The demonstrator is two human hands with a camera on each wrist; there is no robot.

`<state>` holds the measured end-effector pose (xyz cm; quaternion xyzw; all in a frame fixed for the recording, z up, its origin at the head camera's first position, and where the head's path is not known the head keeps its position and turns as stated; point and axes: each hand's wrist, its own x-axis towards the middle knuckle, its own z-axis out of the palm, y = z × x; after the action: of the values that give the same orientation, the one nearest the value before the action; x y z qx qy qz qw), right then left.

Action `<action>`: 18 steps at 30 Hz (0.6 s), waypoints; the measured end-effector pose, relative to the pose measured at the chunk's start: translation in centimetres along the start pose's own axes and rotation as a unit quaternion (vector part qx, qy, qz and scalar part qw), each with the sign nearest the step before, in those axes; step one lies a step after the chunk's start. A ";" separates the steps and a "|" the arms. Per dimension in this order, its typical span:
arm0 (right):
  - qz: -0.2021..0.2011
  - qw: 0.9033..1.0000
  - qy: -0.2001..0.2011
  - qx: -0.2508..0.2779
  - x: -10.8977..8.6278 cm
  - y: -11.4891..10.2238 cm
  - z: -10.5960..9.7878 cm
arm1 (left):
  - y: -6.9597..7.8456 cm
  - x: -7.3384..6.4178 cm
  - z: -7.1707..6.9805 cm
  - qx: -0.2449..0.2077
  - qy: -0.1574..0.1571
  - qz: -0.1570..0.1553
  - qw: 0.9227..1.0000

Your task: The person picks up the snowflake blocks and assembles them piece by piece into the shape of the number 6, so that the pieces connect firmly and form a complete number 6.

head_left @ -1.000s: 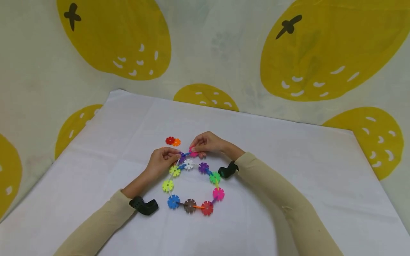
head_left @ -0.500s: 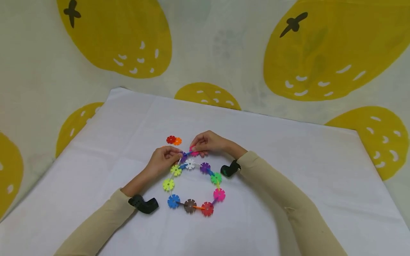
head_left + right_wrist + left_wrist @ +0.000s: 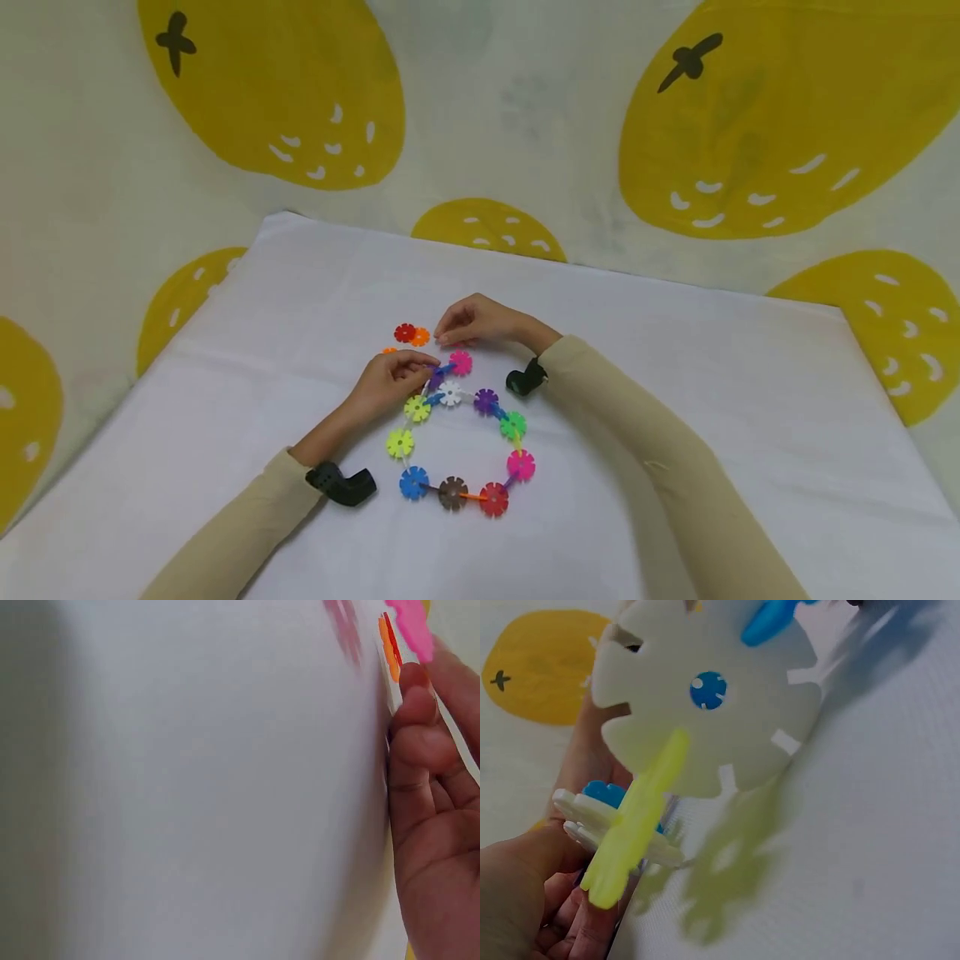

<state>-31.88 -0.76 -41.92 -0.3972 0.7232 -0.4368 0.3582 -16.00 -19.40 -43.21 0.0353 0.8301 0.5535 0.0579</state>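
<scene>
A ring of notched plastic snowflake discs lies on the white cloth, with a brown disc at its near side and a white disc at its far side. From the ring's far left, a short branch runs through a purple disc to a pink disc. My left hand pinches the purple disc, partly hiding it. Just beyond the pink disc, my right hand hovers with loosely bent fingers, holding nothing. In the left wrist view, a yellow disc stands edge-on before the left fingers.
Loose red and orange discs overlap left of the right fingertips. Another orange disc shows partly behind the left hand. The white cloth ends at a lemon-patterned backdrop.
My right hand has let go of the pink disc and shifted away and slightly left, towards the loose discs. My left hand stays at the purple disc.
</scene>
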 end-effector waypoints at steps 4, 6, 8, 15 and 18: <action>-0.027 0.999 0.007 -0.018 1.2 0.0 0.4 | -0.1 -0.1 0.1 -0.008 -0.011 0.009 1.000; -0.037 0.999 0.011 -0.031 1.7 -0.1 0.8 | -0.2 -0.2 0.1 -0.008 -0.012 0.013 1.000; -0.038 0.998 0.019 -0.043 2.1 -0.3 1.1 | -0.3 -0.2 0.1 -0.007 -0.014 0.016 1.000; -0.030 0.995 0.043 -0.084 2.6 -0.7 1.6 | -0.6 -0.1 0.1 -0.005 -0.017 0.020 1.000; -0.025 0.994 0.043 -0.093 2.7 -0.9 1.7 | -0.3 -0.3 0.1 0.006 -0.011 0.020 1.000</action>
<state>-31.31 -3.99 -42.21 -0.4274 0.7654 -0.3931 0.2774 -15.73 -19.43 -43.53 0.0585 0.8319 0.5489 0.0563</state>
